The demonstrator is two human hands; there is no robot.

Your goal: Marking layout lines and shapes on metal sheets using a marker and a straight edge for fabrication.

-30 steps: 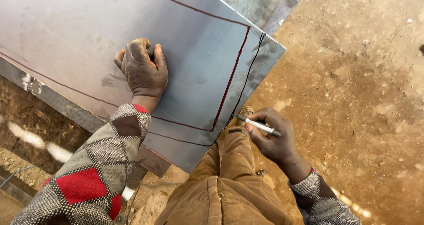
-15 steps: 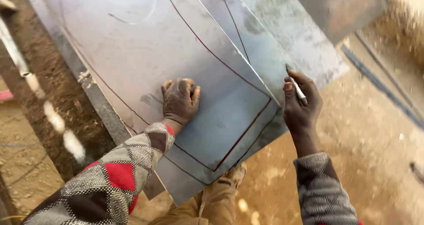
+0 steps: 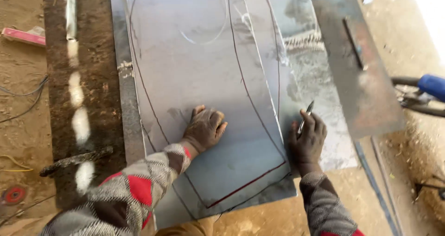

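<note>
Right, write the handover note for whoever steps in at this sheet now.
Left hand: pressed flat on the top metal sheet, holding nothing.
Right hand: grips a marker pen, tip up, beside the sheet's right edge.
The sheet lies over a second sheet on the sandy ground.
Done: a dark red outline runs along both sides and across the near end.
Left: the outline's far end is out of frame, so unconfirmed.

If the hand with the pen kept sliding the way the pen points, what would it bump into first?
The right hand points its pen up along the grey metal sheet. Going straight on, it would probably just cross more bare sheet, perhaps brushing the dark drawn line. Nothing stands in the way as far as the picture shows.
</note>
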